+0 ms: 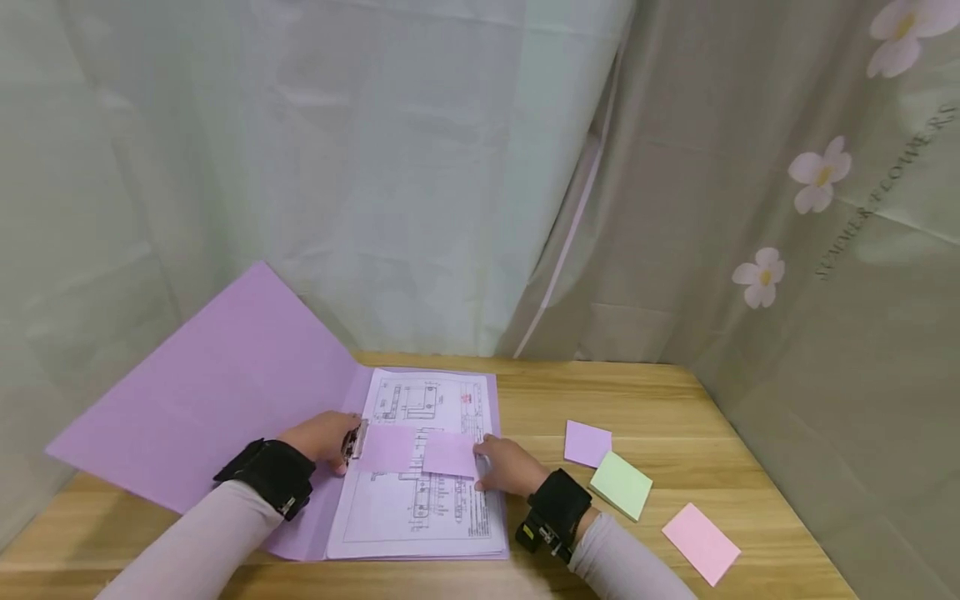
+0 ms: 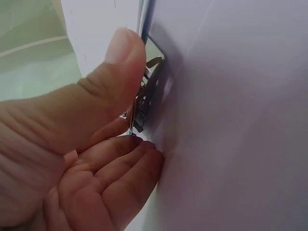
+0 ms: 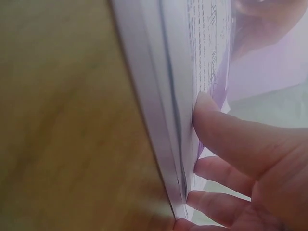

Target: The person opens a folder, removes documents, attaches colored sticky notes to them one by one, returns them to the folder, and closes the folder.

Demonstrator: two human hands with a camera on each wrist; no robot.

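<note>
A purple folder (image 1: 225,375) lies with its cover raised to the left, a stack of printed drawing sheets (image 1: 457,533) inside. Two pale purple sticky notes, a left note (image 1: 387,448) and a right note (image 1: 447,455), lie side by side across the top sheet. My left hand (image 1: 318,437) is at the folder's metal clip (image 1: 358,440), thumb and fingers around it; the left wrist view shows the clip (image 2: 139,101) between them. At the right edge of the sheets, my right hand (image 1: 513,467) touches the stack, with its thumb (image 3: 207,120) at the top sheet and fingertips along the side.
Right of the folder on the wooden table (image 1: 675,417) lie a purple sticky pad (image 1: 587,442), a green pad (image 1: 621,485) and a pink pad (image 1: 701,543). A curtain (image 1: 420,208) with printed flowers hangs behind and to the right.
</note>
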